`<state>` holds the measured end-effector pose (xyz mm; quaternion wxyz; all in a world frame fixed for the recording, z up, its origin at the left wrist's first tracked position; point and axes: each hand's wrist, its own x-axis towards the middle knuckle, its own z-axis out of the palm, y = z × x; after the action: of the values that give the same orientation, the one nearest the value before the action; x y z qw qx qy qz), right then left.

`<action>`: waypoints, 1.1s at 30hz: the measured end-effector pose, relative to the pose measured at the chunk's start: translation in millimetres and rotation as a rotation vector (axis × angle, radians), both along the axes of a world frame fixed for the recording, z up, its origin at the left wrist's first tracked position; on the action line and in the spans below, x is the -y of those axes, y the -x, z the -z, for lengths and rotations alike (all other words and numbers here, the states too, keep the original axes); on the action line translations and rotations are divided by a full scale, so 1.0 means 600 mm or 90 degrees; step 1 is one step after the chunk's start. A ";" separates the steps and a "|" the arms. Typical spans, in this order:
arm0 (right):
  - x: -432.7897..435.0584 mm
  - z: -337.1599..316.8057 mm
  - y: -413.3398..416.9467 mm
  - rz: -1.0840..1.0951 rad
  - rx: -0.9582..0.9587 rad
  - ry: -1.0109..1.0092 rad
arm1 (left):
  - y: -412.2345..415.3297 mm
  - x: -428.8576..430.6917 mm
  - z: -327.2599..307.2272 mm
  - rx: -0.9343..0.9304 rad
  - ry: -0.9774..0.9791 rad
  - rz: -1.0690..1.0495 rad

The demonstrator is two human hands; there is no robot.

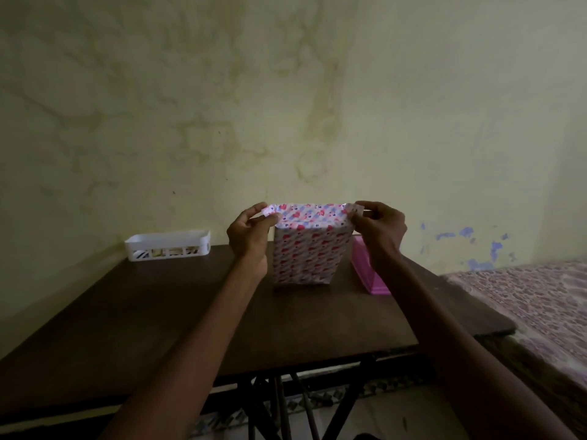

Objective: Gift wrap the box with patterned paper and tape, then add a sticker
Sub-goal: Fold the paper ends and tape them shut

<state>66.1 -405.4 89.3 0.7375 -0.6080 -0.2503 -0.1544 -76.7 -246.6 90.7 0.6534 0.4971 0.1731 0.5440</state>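
— So, how far along is the wrapping?

— Well along, I'd judge. The box [303,258] stands on end on the table [158,312], and heart-patterned paper [309,214] covers every side that shows. The top end is the unfinished part: there the paper rises past the box as an open collar.

— And the hands?

— One at each upper corner. The left hand [251,236] pinches the collar's left corner between thumb and fingers [270,219]. The right hand [379,231] pinches the right corner the same way. Both sets of fingers are drawn close on the paper, not spread.

— So the box itself isn't gripped?

— No. It sits below and between the two hands, just under the fingertips. They hold only the loose paper edge.

— What's left?

— By my reckoning, folding that top end down, taping it, then the sticker. I see no tape or sticker on the box from this side, though the light is dim.

— Anything nearby?

— A white basket [168,246] sits at the table's far left, well apart from the box, with contents too small to tell. A pink container [368,274] lies just beside the box on the right, partly hidden by the right wrist.
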 end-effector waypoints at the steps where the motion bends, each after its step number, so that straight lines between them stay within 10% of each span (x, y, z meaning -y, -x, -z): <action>1: 0.004 -0.003 0.004 -0.001 0.001 -0.007 | -0.001 0.009 -0.001 0.020 0.008 0.000; 12: 0.026 0.052 0.008 -0.080 -0.002 -0.041 | 0.000 0.034 0.042 -0.090 0.115 0.261; 33: 0.049 0.116 -0.048 -0.134 -0.008 -0.034 | -0.041 0.019 0.094 -0.208 -0.301 0.135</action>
<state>95.0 -434.6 19.9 0.7673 -0.5591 -0.3041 -0.0788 -51.9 -258.1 34.2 0.5364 0.7315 0.0917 0.4108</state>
